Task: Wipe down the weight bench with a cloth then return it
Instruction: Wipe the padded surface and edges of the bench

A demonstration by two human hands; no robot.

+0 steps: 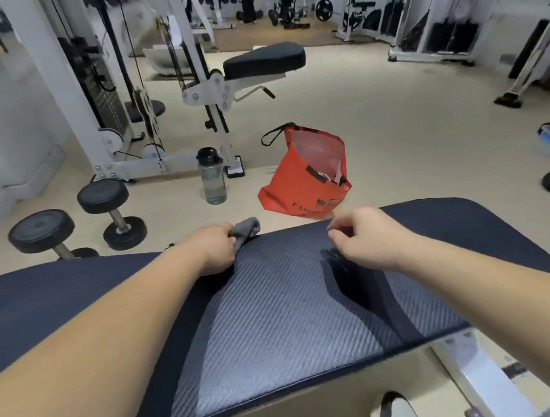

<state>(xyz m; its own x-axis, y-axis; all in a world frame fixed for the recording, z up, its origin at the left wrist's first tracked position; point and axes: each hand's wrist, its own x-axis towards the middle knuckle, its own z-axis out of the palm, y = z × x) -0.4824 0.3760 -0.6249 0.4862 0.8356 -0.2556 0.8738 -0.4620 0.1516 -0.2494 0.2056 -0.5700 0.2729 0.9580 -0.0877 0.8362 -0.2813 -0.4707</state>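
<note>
head view: left hand (215, 249) clenched around grey cloth (245, 230), bunched at far edge of weight bench (277, 315). right hand (364, 238) hovers over the pad, fingers loosely curled, grasping nothing.

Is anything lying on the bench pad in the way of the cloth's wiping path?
Nothing visible does. The left hand grips the grey cloth at the bench pad far edge; only the empty right hand hovers over it.

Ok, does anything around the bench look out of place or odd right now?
Nothing looks damaged or spilled. The red bag slumps open on the floor beyond the bench, near an upright water bottle and two dumbbells. The left hand grips the grey cloth at the bench's far edge.
</note>
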